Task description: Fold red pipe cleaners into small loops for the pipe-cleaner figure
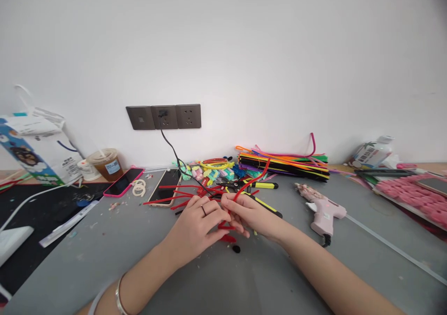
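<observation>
Both hands meet at the middle of the grey mat over a red pipe cleaner point(256, 179). My right hand point(249, 214) pinches it, and one end sticks up to the upper right. My left hand point(200, 222), with a dark ring, is closed on a lower bent part of the same red piece, just beside the right fingers. More loose red pipe cleaners point(165, 198) lie behind the left hand. Beyond the right hand are pliers with yellow and black handles point(265, 185). A small black pompom-like piece point(236, 249) lies in front of the hands.
A bundle of coloured pipe cleaners point(282, 164) lies against the wall. To the right rests a pink glue gun point(323, 210) with a long clear stick. On the left are a pink-edged phone point(124, 183), a second phone point(165, 188) and a drink cup point(106, 165). A black cord point(171, 144) hangs from the socket.
</observation>
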Demonstrator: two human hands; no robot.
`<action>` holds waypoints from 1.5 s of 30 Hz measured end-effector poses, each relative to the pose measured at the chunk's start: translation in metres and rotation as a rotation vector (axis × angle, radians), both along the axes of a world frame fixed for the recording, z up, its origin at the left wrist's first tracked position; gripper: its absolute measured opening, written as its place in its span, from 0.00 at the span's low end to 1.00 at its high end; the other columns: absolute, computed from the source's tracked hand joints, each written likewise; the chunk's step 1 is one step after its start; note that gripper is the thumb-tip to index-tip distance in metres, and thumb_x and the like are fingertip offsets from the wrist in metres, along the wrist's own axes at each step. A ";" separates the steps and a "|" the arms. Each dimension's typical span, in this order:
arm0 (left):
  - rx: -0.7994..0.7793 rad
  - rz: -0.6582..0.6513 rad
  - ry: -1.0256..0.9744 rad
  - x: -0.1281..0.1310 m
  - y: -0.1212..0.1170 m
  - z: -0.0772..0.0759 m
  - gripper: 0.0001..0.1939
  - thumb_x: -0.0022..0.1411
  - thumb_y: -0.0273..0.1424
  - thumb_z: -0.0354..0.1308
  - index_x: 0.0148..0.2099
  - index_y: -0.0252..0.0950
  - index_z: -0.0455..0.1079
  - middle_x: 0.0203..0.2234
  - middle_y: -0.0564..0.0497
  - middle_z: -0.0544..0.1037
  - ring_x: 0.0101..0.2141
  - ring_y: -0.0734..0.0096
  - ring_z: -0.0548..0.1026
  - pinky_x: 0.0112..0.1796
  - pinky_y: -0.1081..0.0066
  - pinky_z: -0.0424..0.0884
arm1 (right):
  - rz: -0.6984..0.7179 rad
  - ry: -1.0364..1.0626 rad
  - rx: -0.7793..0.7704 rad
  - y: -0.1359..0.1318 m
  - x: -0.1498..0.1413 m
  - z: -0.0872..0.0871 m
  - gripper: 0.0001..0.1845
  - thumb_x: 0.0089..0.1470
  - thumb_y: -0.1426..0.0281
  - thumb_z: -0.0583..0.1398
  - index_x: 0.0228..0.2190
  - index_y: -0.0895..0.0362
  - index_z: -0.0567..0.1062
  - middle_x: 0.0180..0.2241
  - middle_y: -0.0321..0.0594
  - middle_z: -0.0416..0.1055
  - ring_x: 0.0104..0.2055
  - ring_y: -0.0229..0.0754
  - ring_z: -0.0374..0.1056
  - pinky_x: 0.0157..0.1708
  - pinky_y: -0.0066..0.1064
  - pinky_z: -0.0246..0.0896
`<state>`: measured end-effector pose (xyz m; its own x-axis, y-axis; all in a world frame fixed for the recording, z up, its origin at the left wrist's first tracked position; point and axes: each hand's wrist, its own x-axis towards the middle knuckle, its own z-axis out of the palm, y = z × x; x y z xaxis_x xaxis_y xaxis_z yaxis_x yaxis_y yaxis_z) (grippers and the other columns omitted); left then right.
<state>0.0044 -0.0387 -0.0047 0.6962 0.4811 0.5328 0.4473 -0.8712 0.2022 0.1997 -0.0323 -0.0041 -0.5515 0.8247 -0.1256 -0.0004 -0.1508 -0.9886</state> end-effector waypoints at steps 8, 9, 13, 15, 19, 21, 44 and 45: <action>-0.205 -0.072 -0.299 0.000 0.002 -0.001 0.06 0.68 0.28 0.58 0.36 0.38 0.75 0.34 0.50 0.74 0.36 0.70 0.73 0.41 0.67 0.68 | 0.011 0.141 -0.055 0.000 0.003 0.003 0.25 0.61 0.49 0.56 0.29 0.58 0.72 0.10 0.25 0.59 0.10 0.29 0.47 0.13 0.22 0.45; -0.285 -0.079 -0.362 0.000 0.002 -0.001 0.06 0.67 0.29 0.59 0.37 0.38 0.76 0.35 0.49 0.74 0.37 0.69 0.73 0.41 0.68 0.70 | 0.001 0.194 -0.067 0.000 0.004 0.004 0.25 0.61 0.49 0.56 0.28 0.58 0.72 0.10 0.26 0.60 0.11 0.29 0.49 0.15 0.22 0.46; -0.612 -0.103 -0.562 -0.001 0.005 0.003 0.05 0.65 0.31 0.62 0.36 0.38 0.78 0.37 0.47 0.75 0.39 0.67 0.75 0.39 0.68 0.73 | -0.042 0.356 -0.122 0.001 0.004 0.005 0.26 0.62 0.49 0.57 0.24 0.57 0.70 0.11 0.30 0.63 0.15 0.32 0.54 0.21 0.23 0.52; -0.680 -0.095 -0.643 -0.001 0.007 0.005 0.06 0.64 0.32 0.63 0.34 0.38 0.77 0.35 0.48 0.76 0.38 0.67 0.76 0.39 0.69 0.73 | -0.037 0.391 -0.152 0.002 0.004 0.004 0.25 0.61 0.50 0.58 0.23 0.56 0.69 0.10 0.31 0.63 0.15 0.32 0.53 0.21 0.23 0.51; -0.765 -0.026 -0.725 -0.001 0.007 0.008 0.06 0.63 0.34 0.63 0.34 0.39 0.76 0.33 0.49 0.80 0.35 0.70 0.77 0.35 0.72 0.74 | -0.035 0.432 -0.173 0.003 0.004 0.004 0.25 0.61 0.51 0.58 0.22 0.56 0.69 0.09 0.31 0.63 0.14 0.33 0.49 0.19 0.23 0.47; -0.809 0.004 -0.748 0.000 0.007 0.009 0.06 0.62 0.35 0.63 0.35 0.39 0.76 0.34 0.50 0.82 0.34 0.70 0.78 0.35 0.72 0.75 | -0.045 0.458 -0.178 0.003 0.004 0.004 0.24 0.62 0.51 0.58 0.22 0.56 0.68 0.09 0.30 0.62 0.15 0.33 0.48 0.19 0.23 0.47; -0.662 0.088 -0.535 -0.004 0.011 0.007 0.02 0.60 0.29 0.62 0.36 0.39 0.75 0.30 0.51 0.79 0.29 0.71 0.74 0.30 0.72 0.67 | -0.121 0.304 0.040 0.001 -0.002 0.001 0.17 0.55 0.60 0.68 0.28 0.57 0.70 0.24 0.34 0.77 0.21 0.32 0.68 0.25 0.24 0.61; -0.583 0.090 -0.506 -0.004 0.012 0.006 0.03 0.59 0.28 0.62 0.36 0.39 0.76 0.30 0.51 0.79 0.29 0.71 0.73 0.30 0.72 0.67 | -0.114 0.298 0.040 0.001 -0.002 0.001 0.18 0.55 0.59 0.68 0.27 0.57 0.69 0.23 0.34 0.77 0.21 0.32 0.68 0.24 0.23 0.62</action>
